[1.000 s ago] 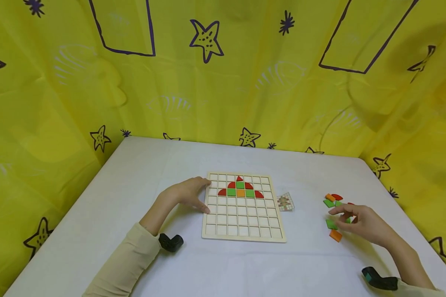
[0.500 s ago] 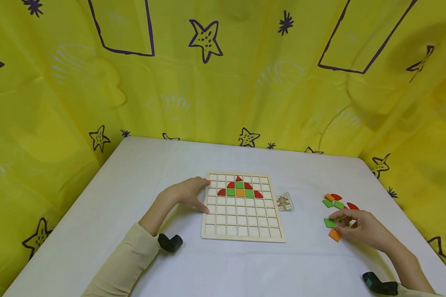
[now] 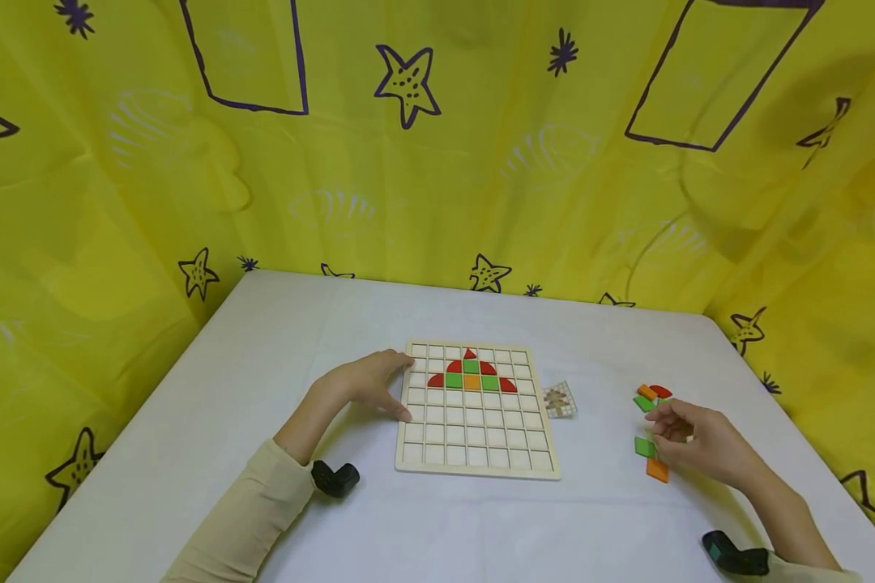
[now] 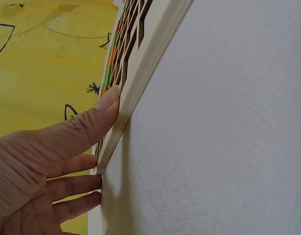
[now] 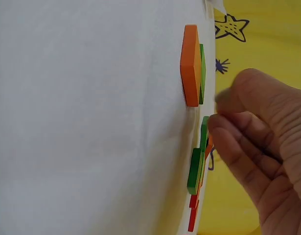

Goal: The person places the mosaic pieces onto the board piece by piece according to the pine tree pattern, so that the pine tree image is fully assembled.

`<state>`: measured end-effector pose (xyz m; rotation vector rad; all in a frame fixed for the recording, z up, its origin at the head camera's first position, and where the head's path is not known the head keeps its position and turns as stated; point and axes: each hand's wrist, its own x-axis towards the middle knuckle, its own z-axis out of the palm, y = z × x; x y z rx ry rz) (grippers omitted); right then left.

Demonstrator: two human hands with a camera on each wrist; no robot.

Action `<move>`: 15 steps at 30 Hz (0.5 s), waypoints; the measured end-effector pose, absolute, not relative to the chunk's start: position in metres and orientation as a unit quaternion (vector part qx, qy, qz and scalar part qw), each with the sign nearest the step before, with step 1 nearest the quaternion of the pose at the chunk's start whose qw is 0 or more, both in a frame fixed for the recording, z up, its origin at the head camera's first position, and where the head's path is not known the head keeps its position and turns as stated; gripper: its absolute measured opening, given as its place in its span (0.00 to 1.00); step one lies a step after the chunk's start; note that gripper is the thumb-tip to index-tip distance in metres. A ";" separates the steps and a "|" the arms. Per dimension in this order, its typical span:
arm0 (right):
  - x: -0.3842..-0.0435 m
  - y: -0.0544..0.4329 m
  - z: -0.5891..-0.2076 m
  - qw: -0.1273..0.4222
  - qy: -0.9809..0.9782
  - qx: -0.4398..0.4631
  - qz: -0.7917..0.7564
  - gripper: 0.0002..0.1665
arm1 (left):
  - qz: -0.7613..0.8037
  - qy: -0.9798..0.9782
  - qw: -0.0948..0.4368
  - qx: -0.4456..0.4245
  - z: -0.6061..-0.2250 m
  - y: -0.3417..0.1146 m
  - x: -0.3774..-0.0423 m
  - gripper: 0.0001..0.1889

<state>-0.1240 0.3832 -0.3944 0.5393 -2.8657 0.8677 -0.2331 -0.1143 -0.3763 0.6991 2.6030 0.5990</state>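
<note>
My left hand touches the left edge of a wooden grid board. In the left wrist view the thumb rests against the board's side, with the fingers farther along it. Red, green and orange tiles form a stepped peak in the board's upper rows, topped by a red triangle. My right hand hovers over loose tiles, fingers bent, thumb and index apart, no tile visible between them. A green tile and an orange tile lie just left of it. The hand hides part of the pile.
A small printed pattern card lies against the board's right side. Beyond the right hand are a red tile, a small orange tile and a green one. A yellow curtain hangs behind the white table.
The right hand's fingers spread from the tiles and the thumb and index drew apart. The nearby green and orange tiles turned slightly. The left hand stayed at the board's edge.
</note>
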 end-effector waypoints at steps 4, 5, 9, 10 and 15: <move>-0.125 0.381 -0.391 0.048 -0.948 0.175 0.262 0.18 | 0.210 0.925 0.189 0.253 -0.378 -0.113 -0.233 0.50; -0.125 0.382 -0.390 0.047 -0.949 0.175 0.259 0.17 | 0.209 0.925 0.189 0.253 -0.379 -0.112 -0.233 0.50; -0.123 0.389 -0.390 0.023 -0.948 0.175 0.265 0.16 | 0.205 0.927 0.189 0.252 -0.379 -0.112 -0.234 0.51; -0.123 0.391 -0.390 0.014 -0.946 0.180 0.269 0.16 | 0.204 0.927 0.189 0.252 -0.378 -0.112 -0.234 0.51; -0.123 0.395 -0.391 -0.005 -0.939 0.202 0.279 0.15 | 0.199 0.929 0.192 0.246 -0.377 -0.113 -0.235 0.51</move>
